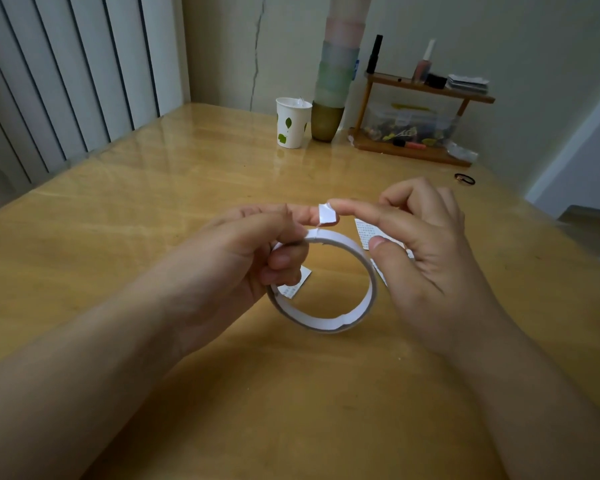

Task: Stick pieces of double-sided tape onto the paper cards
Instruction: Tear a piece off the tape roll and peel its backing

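Right now the left hand [257,244] is gripping the tape roll [323,282] at its upper left arc, thumb over the outer face and fingers curled through the ring, holding it tilted above the table [153,209]. Just beside it, the right hand [426,244] is carrying a small torn tape piece [327,215] that is clinging to the tip of its straightened index finger; the thumb is hanging apart below, so nothing is being pinched, and the other fingers are curling loosely. That piece is sitting directly above the roll's top edge, seemingly still joined to it by a thin strand.

Below and beyond the hands, paper cards are lying on the table toward its right edge: one printed card [369,233] is showing just under the right index finger, and another card [293,287] is peeking out behind the left fingers, inside the ring. The nearest card is lying below and slightly right of the tape piece, so the right hand looks better placed to bring it down.

At the far edge of the table a paper cup [292,123] and a wooden rack [420,126] are standing.
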